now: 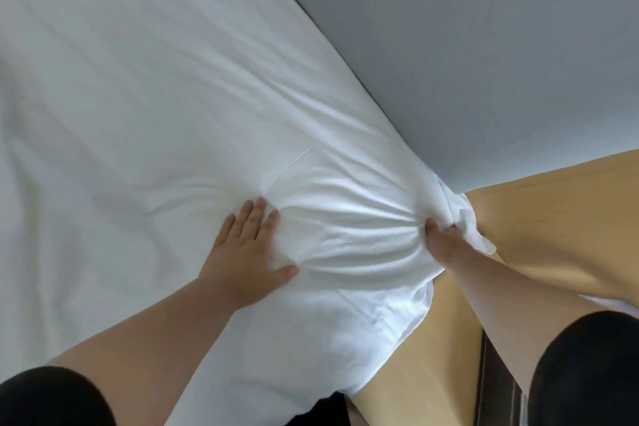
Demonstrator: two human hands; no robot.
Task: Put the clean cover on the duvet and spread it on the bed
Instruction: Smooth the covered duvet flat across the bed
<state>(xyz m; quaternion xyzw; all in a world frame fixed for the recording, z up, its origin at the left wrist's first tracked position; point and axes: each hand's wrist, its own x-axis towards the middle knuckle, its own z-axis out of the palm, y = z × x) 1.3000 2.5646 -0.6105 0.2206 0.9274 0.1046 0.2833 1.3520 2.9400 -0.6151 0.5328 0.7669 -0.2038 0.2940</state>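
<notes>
The white duvet in its cover (pixel 145 86) lies spread across the bed and fills the left and middle of the head view. My left hand (pixel 250 245) presses flat on it with fingers straight, near the corner. My right hand (pixel 441 235) grips the bunched corner of the cover (pixel 456 207) at the bed's right edge, and creases fan out from that grip toward my left hand. The bed beneath is hidden by the fabric.
A grey wall (pixel 466 45) runs along the far side of the bed. A tan wooden surface (pixel 560 218) lies to the right of the corner. A dark strip (pixel 491 384) shows at the lower right.
</notes>
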